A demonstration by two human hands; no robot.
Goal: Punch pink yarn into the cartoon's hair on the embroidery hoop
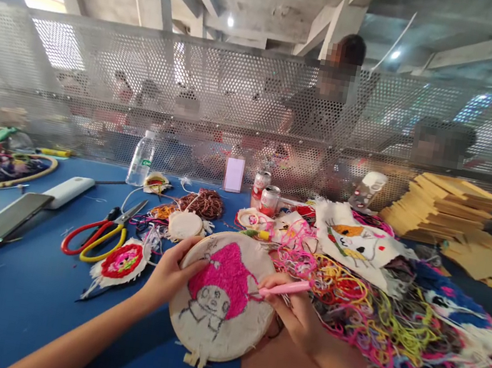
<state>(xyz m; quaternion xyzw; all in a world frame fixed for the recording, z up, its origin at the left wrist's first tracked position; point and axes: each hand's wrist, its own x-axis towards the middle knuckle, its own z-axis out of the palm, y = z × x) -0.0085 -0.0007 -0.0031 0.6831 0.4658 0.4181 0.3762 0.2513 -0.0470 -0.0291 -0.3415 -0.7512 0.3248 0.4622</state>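
Note:
My left hand (177, 270) grips the left rim of a round embroidery hoop (241, 345), thumb on the cloth face and fingers behind it. White cloth in the hoop carries a drawn cartoon figure, its hood filled with magenta yarn loops (227, 276). In my right hand (297, 313) is a pink punch needle (287, 288), pinched between thumb and fingers. Its tip points left at the cloth, near the right edge of the magenta patch; whether it pierces the fabric I cannot tell. The hoop is tilted up toward me above the blue table (37, 312).
Left of the hoop lie red-and-yellow scissors (105, 242), a round red yarn patch (122, 260) and a phone (5, 224). Tangled yarn (374, 321) heaps on the right beside a cat-patterned cloth (354, 241). Behind stand a bottle (140, 159), cans (268, 199) and a perforated metal screen (224, 91).

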